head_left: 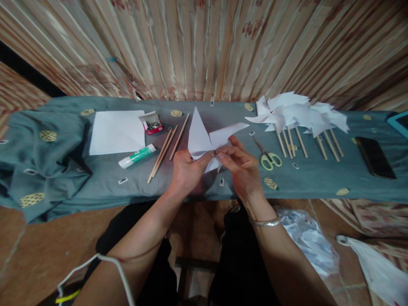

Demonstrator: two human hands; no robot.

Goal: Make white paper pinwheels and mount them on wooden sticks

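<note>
Above the middle of the cloth-covered table, my left hand (186, 172) is closed on a white paper pinwheel (199, 138), its thumb pressing near the centre. My right hand (244, 168) pinches at the same centre, where a small shiny metal piece shows between the fingertips. Two blades of the pinwheel stand up and out; its lower part is partly hidden by my hands. To the left lie thin wooden sticks (163, 154), a red box (153, 124) of small metal pins, and a glue stick (137, 156). Green-handled scissors (270, 160) rest right of my right hand.
A stack of white paper (117, 132) lies at the left, beside bunched cloth (47, 157). Several pinwheels on sticks (293, 112) overlap at the back right. A dark phone (375, 157) and a blue-edged device (400, 123) lie far right. A plastic bag (307, 240) is on the floor.
</note>
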